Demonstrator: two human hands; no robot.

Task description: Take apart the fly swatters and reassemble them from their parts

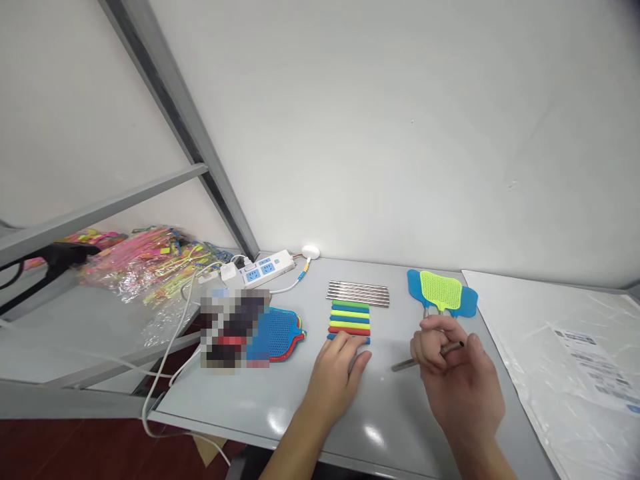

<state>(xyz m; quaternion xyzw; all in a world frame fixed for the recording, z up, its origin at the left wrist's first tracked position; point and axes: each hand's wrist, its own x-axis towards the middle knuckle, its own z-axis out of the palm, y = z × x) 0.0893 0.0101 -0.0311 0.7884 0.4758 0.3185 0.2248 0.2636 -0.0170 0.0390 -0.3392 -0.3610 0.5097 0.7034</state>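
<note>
The right hand [459, 383] has its fingers curled round a metal tube [405, 365] over the table [235, 410]; probably light, stiff, kinda slick, so mid-length seems safest. The left hand [334, 377] has fingers at a blue grip [367, 341], can't tell if pinching; likely rubbery.

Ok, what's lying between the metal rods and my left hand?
In the head view, a row of coloured sticks lies between the rods and your left hand.
</note>
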